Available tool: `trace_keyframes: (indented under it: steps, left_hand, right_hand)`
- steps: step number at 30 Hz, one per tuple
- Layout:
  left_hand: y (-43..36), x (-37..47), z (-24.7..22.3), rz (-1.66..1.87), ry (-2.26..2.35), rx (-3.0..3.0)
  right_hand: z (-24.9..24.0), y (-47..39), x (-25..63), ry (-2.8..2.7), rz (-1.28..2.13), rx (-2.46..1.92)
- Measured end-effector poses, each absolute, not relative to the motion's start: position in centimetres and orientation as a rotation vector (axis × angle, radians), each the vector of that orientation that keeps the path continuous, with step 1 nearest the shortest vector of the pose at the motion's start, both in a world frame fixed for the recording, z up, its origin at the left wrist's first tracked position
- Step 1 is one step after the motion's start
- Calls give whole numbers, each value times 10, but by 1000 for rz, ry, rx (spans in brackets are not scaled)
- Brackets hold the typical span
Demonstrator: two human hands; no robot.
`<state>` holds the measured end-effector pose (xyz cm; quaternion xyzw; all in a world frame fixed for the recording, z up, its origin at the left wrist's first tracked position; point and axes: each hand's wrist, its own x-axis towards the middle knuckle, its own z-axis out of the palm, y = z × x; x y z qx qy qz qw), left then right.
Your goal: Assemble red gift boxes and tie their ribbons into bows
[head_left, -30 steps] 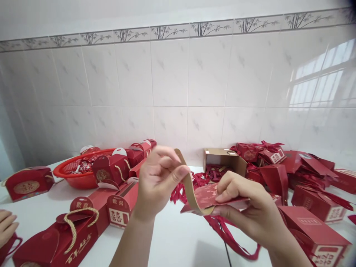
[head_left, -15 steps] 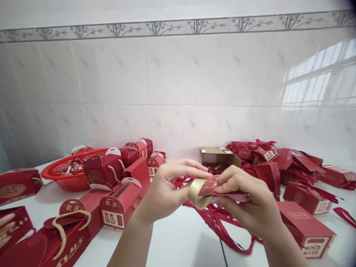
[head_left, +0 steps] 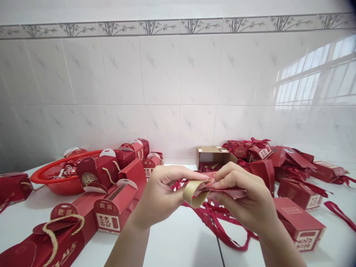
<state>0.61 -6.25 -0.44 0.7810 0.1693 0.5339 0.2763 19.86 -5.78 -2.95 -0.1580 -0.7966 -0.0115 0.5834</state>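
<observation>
Between my two hands is a red paper piece [head_left: 230,192] with a gold strip [head_left: 191,193] curled into a loop at its left end. My left hand [head_left: 162,193] grips the loop end, fingertips on top and thumb behind the gold strip. The right side of the paper is pinched between the thumb and fingers of my right hand [head_left: 244,196]. Dark red ribbons [head_left: 222,233] lie on the white table below and behind my hands.
Red gift boxes [head_left: 114,207] with rope handles and a red plastic basket [head_left: 62,185] stand at the left. An open cardboard box [head_left: 217,150] is near the tiled wall. More red boxes [head_left: 300,218] with ribbons fill the right.
The view has shifted slightly to the right. The paper is tilted flatter, its top face showing less, and the gold loop is now more curled at the left.
</observation>
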Motion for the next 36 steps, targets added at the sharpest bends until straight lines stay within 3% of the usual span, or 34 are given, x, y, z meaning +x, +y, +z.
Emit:
trace_keyframes:
  steps: [29, 36]
  left_hand:
    - [-62, 7, -3, 1484, 432, 2238]
    - [-59, 3, -6, 1358, 364, 2295]
  right_hand:
    - [-27, -60, 198, -1850, -35, -363]
    - [-27, -61, 198, -1843, -60, -367]
